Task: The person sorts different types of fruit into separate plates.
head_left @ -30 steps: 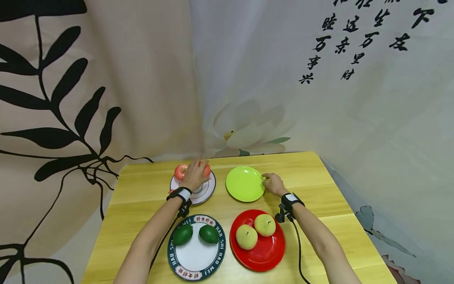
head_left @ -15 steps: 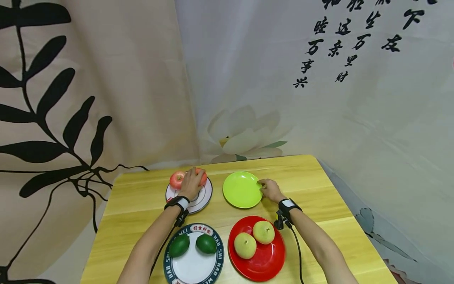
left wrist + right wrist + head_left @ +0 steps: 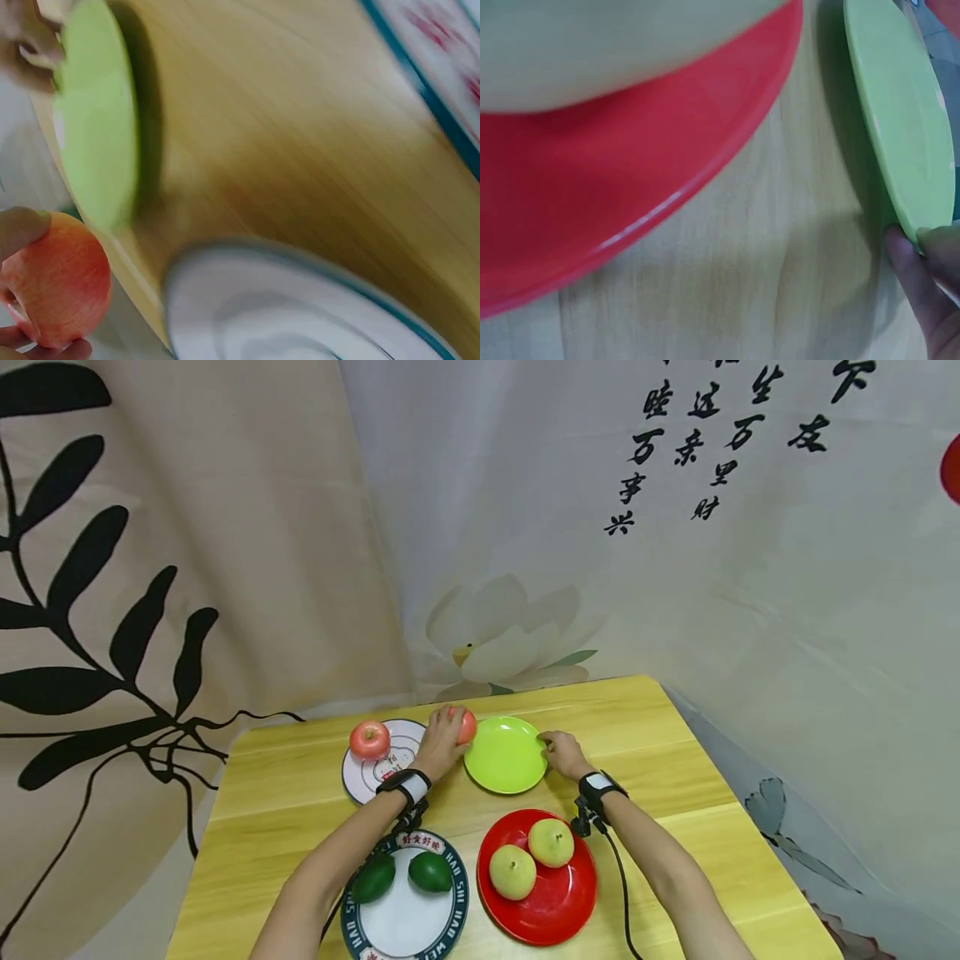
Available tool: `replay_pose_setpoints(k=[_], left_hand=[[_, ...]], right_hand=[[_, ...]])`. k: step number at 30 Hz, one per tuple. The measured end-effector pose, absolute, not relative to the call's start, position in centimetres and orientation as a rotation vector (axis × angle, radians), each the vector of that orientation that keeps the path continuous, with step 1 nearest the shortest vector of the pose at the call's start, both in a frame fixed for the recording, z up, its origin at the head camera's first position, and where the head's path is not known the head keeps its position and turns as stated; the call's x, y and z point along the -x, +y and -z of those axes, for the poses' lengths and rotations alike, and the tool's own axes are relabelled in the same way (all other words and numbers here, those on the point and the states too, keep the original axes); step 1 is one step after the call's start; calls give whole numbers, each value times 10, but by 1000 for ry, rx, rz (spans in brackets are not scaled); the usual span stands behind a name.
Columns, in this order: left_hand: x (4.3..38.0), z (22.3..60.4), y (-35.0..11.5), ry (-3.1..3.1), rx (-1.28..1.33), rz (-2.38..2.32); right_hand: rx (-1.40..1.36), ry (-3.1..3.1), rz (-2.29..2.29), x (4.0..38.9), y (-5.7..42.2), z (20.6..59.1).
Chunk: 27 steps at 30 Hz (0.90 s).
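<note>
A red apple (image 3: 66, 281) is gripped by my left hand (image 3: 442, 742), between the white plate and the green plate in the head view. My right hand (image 3: 566, 753) pinches the right rim of the green plate (image 3: 506, 757), thumb on top and fingers beneath in the right wrist view. Nothing lies on that plate. A second red apple (image 3: 370, 740) sits on the white plate (image 3: 360, 781) with ring lines, at the back left of the table.
Nearer the front, a dark-rimmed plate (image 3: 460, 902) bears two green fruits (image 3: 431, 872). Beside it a red plate (image 3: 558, 914) holds two yellow-green pears (image 3: 512, 872). A cable (image 3: 626, 893) hangs from the right wrist camera. A printed curtain (image 3: 525, 527) stands behind the table (image 3: 675, 827).
My left hand has lifted the apple off the white plate and carried it right, to the green plate's left edge. My right hand keeps its hold on the rim. The head view has shifted slightly.
</note>
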<state>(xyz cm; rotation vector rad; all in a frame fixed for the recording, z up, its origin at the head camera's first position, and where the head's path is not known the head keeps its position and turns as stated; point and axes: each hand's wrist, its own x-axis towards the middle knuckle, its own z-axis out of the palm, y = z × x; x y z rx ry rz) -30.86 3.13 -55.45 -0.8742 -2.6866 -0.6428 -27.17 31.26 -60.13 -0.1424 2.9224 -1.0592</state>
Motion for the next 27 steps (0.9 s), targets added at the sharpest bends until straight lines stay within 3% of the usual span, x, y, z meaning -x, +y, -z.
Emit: replay_pose_setpoints(k=[12, 19, 27], left_hand=[[288, 574, 104, -2837, 969, 381], [287, 582, 107, -2829, 1027, 473], [302, 555, 83, -2688, 1114, 566]], right_hand=[[185, 2965, 982, 274, 285, 617], [227, 2991, 938, 275, 280, 617], [130, 2996, 961, 273, 311, 604]])
